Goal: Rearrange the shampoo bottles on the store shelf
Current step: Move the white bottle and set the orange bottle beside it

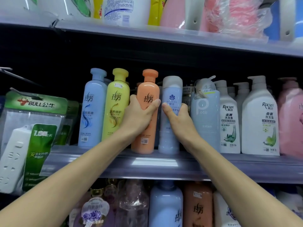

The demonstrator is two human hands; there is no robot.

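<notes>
On the middle shelf [164, 166] a row of shampoo bottles stands upright. My left hand [139, 117] is wrapped around the orange bottle [148, 89], which stands at the shelf's front edge. Right beside it, my right hand [177, 118] grips the pale blue bottle with a flower logo [172, 92]. To the left stand a light blue bottle [92, 108] and a yellow bottle [116, 107], touching each other. The yellow one touches my left hand.
Right of my hands stand a translucent blue pump bottle [205, 117], two white Raclen pump bottles [229, 122] and a pink bottle [290, 118]. Packaged power strips [31, 138] hang at the left. More bottles fill the shelves above and below.
</notes>
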